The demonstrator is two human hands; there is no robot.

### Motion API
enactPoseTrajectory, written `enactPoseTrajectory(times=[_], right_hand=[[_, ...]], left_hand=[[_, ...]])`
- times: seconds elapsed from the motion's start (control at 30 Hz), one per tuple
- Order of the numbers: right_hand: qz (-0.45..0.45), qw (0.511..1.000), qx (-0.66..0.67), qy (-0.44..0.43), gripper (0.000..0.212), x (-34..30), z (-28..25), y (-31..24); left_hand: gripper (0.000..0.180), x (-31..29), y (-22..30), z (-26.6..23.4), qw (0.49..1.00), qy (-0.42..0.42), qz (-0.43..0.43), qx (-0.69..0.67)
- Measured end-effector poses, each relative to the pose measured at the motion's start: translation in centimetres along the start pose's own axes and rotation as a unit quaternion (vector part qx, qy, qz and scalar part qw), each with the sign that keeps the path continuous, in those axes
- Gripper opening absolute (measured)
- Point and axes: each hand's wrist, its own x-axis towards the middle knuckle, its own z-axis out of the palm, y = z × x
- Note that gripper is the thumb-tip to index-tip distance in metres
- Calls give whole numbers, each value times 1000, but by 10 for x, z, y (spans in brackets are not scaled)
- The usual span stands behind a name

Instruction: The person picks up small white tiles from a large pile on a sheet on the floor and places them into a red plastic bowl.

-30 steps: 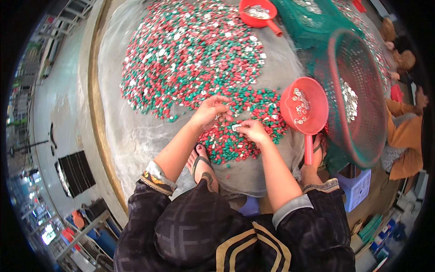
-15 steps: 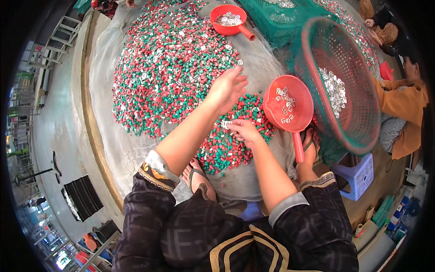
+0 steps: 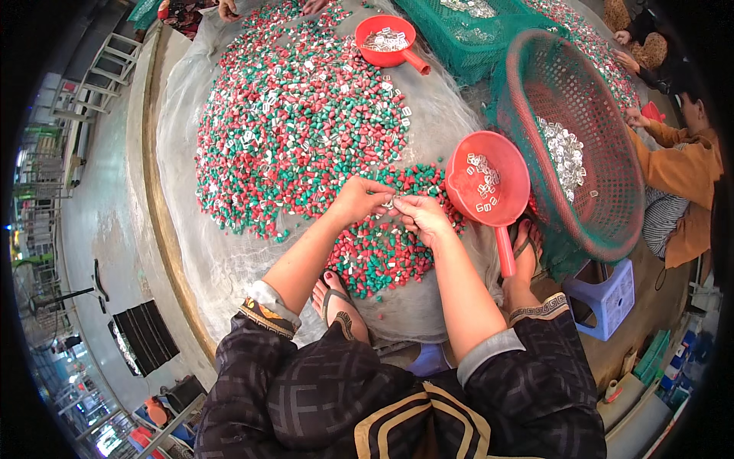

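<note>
My left hand (image 3: 361,201) and my right hand (image 3: 425,217) meet above a heap of small red, green and white chips (image 3: 382,256). Their fingertips pinch a small pale metal buckle (image 3: 390,203) from both sides, and the fingers partly cover it. To the right of my right hand lies a red long-handled scoop (image 3: 508,172) with several similar slotted buckles (image 3: 483,176) inside. A larger spread of the same chips (image 3: 298,145), dotted with pale buckles, lies beyond my left hand on a whitish mesh sheet (image 3: 180,172).
A big red basket (image 3: 527,84) with green netting leans at the right, buckles inside. Another red scoop (image 3: 390,56) of buckles sits at the back, beside a green-netted basket (image 3: 436,38). A blue stool (image 3: 608,298) stands right. Other people's hands (image 3: 228,9) work around the edges.
My left hand has drawn back toward me from over the larger spread and joined my right hand at the buckle. At the far edge, another person's hands have come into view.
</note>
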Motion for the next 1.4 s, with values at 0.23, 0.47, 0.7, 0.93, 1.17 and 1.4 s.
enactPoseTrajectory(times=[0.23, 0.47, 0.7, 0.93, 1.17, 1.4], right_hand=[[-95, 957, -261, 88, 21, 11, 10, 0], [-131, 973, -128, 138, 23, 3, 14, -9], [-125, 973, -74, 182, 25, 2, -11, -23], [-73, 994, 33, 73, 49, -3, -6, -31], [-53, 982, 178, -28, 72, -12, -5, -42], [-95, 929, 338, -114, 85, -17, 4, -52]], left_hand=[[22, -1, 2, 8, 997, 39, 39, 47], [21, 14, 20, -1, 997, 61, 12, -47], [26, 101, 120, -53, 940, 138, 160, -268], [47, 105, 168, -67, 927, 174, 151, -295], [48, 63, 80, -67, 937, 180, 73, -291], [47, 41, 55, -81, 925, 189, 52, -326]])
